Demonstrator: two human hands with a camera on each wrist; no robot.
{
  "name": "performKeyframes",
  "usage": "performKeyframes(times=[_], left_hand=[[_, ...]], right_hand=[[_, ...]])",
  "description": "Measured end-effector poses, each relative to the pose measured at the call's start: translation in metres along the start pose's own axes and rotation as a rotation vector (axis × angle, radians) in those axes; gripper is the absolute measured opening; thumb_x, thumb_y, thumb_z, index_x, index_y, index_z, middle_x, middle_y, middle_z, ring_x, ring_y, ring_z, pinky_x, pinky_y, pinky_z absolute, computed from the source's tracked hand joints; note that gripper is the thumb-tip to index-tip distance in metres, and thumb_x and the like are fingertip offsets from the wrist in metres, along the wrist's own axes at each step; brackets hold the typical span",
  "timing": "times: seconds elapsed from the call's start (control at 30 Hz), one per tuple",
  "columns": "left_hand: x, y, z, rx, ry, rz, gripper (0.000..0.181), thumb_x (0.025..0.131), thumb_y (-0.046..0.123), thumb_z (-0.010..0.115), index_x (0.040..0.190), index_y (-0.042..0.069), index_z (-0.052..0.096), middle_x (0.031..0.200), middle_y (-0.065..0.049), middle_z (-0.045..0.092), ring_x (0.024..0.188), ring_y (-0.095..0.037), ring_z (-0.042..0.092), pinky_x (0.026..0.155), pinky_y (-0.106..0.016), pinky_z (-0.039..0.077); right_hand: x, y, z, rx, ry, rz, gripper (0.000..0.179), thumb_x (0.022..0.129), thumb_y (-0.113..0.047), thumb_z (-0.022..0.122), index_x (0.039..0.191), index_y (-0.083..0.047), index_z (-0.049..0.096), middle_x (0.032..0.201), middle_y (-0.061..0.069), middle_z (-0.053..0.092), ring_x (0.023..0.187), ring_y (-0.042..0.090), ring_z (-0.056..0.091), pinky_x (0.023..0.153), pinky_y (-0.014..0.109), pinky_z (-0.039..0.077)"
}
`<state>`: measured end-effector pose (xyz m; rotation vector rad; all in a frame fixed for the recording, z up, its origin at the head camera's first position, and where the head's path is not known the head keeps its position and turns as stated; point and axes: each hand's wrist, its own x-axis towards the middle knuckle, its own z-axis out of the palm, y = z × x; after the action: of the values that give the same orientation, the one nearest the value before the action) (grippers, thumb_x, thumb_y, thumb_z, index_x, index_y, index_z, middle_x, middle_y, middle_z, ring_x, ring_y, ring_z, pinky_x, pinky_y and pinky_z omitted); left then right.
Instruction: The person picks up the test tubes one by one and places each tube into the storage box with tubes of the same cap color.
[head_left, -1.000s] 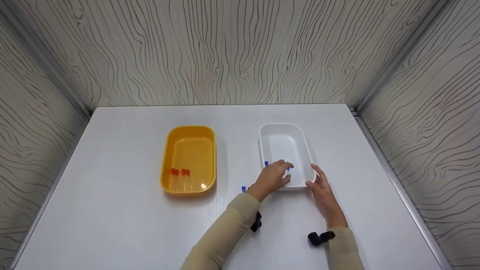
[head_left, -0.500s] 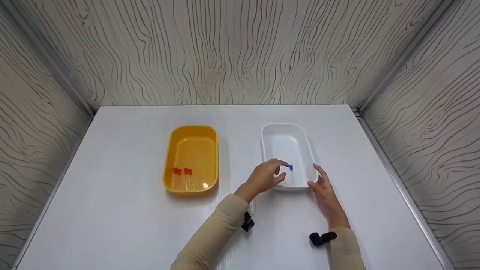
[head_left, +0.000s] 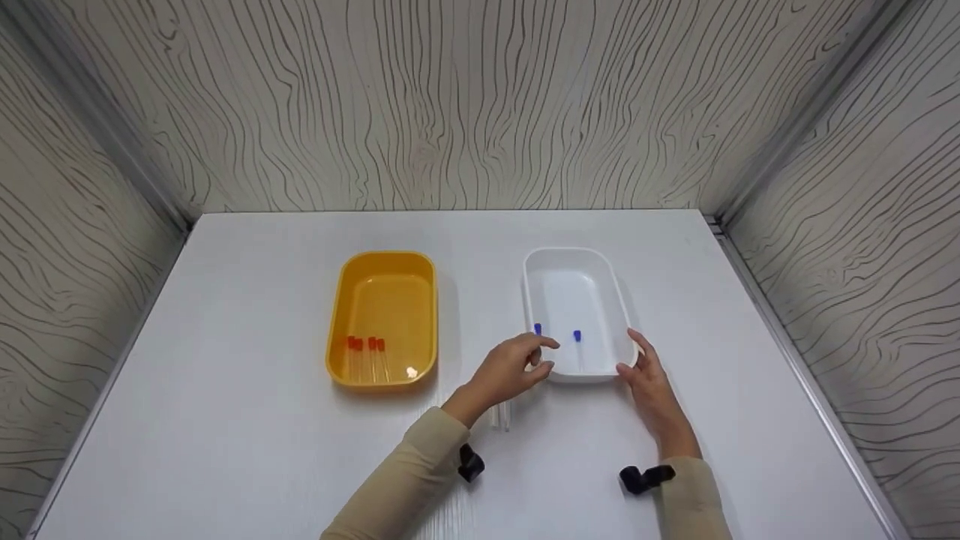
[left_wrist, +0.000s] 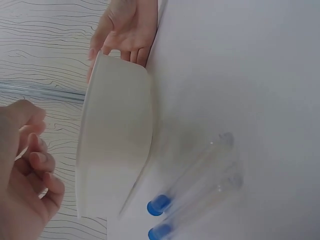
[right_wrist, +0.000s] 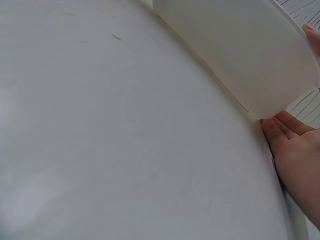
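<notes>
My left hand (head_left: 510,367) hovers over the near left edge of the white tray (head_left: 570,259), thumb and index finger apart with nothing between them. In the tray lie two clear test tubes with blue caps: one tube's cap (head_left: 577,336) is near the middle, the other cap (head_left: 538,328) by the left wall. Below the left hand, two more blue-capped tubes lie side by side on the table, their caps (left_wrist: 160,205) clear in the left wrist view. At the tray's near right corner my right hand (head_left: 652,382) grips the wall, thumb and fingers around it.
To the left stands a yellow tray (head_left: 382,262) with several red-capped tubes (head_left: 372,343) at its near end. Both trays sit on a white table (head_left: 247,450). Wood-patterned panels (head_left: 450,105) close in the back and sides.
The left hand has drawn back left and nearer from the middle of the white tray, leaving a blue-capped tube lying there. The right hand keeps its grip on the tray corner.
</notes>
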<state>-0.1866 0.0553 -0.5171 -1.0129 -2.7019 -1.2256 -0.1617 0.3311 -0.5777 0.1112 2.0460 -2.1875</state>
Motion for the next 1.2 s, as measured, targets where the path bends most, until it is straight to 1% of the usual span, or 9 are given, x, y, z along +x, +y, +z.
performKeyframes(times=[0.17,0.23,0.43,0.57,0.73,0.87,0.97,1.03,1.2], left_hand=[[-0.012,-0.005,-0.003,-0.027,-0.014,-0.035,0.027,0.092,0.019,0.063,0.118,0.012,0.065,0.080,-0.005,0.060,0.069,-0.004,0.043,0.062,-0.011,0.036],[-0.016,-0.007,-0.004,-0.042,-0.014,-0.044,0.027,0.092,0.019,0.064,0.118,0.012,0.065,0.080,-0.005,0.060,0.069,-0.005,0.043,0.062,-0.011,0.036],[-0.029,-0.016,-0.006,-0.075,0.001,-0.044,0.028,0.091,0.017,0.065,0.117,0.009,0.065,0.077,-0.009,0.059,0.067,-0.004,0.041,0.062,-0.012,0.036],[-0.039,-0.024,-0.005,-0.076,-0.016,-0.070,0.029,0.089,0.018,0.066,0.117,0.010,0.064,0.078,-0.009,0.059,0.068,-0.001,0.040,0.064,-0.012,0.036],[-0.048,-0.034,-0.007,-0.089,-0.040,-0.139,0.037,0.086,0.021,0.071,0.120,0.009,0.063,0.084,-0.007,0.060,0.074,-0.005,0.045,0.068,-0.015,0.040],[-0.053,-0.040,-0.011,-0.086,-0.066,-0.199,0.048,0.082,0.024,0.075,0.124,0.008,0.060,0.089,-0.010,0.060,0.078,-0.012,0.049,0.070,-0.019,0.042],[-0.057,-0.043,-0.013,-0.079,-0.094,-0.246,0.057,0.079,0.028,0.078,0.128,0.009,0.057,0.094,-0.010,0.062,0.081,-0.014,0.051,0.073,-0.022,0.045],[-0.059,-0.044,-0.013,-0.075,-0.114,-0.276,0.062,0.077,0.031,0.080,0.130,0.011,0.056,0.096,-0.009,0.062,0.082,-0.012,0.050,0.075,-0.023,0.045],[-0.065,-0.049,-0.012,-0.085,-0.138,-0.297,0.070,0.073,0.031,0.083,0.133,0.010,0.053,0.092,-0.007,0.059,0.079,-0.009,0.045,0.071,-0.022,0.041]], right_hand=[[-0.001,0.000,0.001,-0.005,0.005,0.003,0.073,0.096,-0.004,0.051,0.154,-0.020,0.011,0.163,0.014,0.009,0.139,0.015,0.029,0.097,0.004,0.042],[-0.001,0.000,0.001,0.000,0.004,0.004,0.073,0.096,-0.004,0.051,0.155,-0.020,0.010,0.163,0.015,0.010,0.138,0.014,0.031,0.097,0.004,0.041],[0.000,0.001,0.000,0.045,-0.003,0.004,0.074,0.095,-0.001,0.050,0.155,-0.020,0.010,0.164,0.012,0.006,0.146,0.021,0.019,0.098,0.004,0.041],[0.000,0.001,0.000,0.055,-0.006,0.013,0.074,0.096,-0.002,0.050,0.154,-0.023,0.011,0.164,0.011,0.004,0.149,0.026,0.014,0.098,0.003,0.040],[0.000,0.000,-0.001,0.020,-0.005,0.028,0.073,0.096,-0.007,0.052,0.154,-0.026,0.011,0.165,0.009,0.001,0.151,0.027,0.014,0.097,0.001,0.038],[0.001,0.000,-0.001,0.015,-0.012,0.029,0.075,0.097,-0.007,0.052,0.155,-0.024,0.008,0.165,0.009,-0.001,0.151,0.027,0.012,0.096,0.000,0.037],[0.001,-0.002,-0.002,0.019,-0.010,0.014,0.075,0.096,-0.005,0.052,0.155,-0.020,0.008,0.164,0.012,0.001,0.148,0.027,0.014,0.096,0.001,0.039],[0.000,-0.004,-0.001,-0.013,-0.004,0.000,0.074,0.095,-0.005,0.053,0.154,-0.016,0.010,0.164,0.014,0.003,0.146,0.028,0.017,0.096,0.002,0.040],[0.003,-0.011,0.000,-0.131,0.030,-0.051,0.068,0.095,-0.006,0.056,0.152,-0.009,0.019,0.161,0.022,0.015,0.145,0.035,0.023,0.092,0.002,0.042]])
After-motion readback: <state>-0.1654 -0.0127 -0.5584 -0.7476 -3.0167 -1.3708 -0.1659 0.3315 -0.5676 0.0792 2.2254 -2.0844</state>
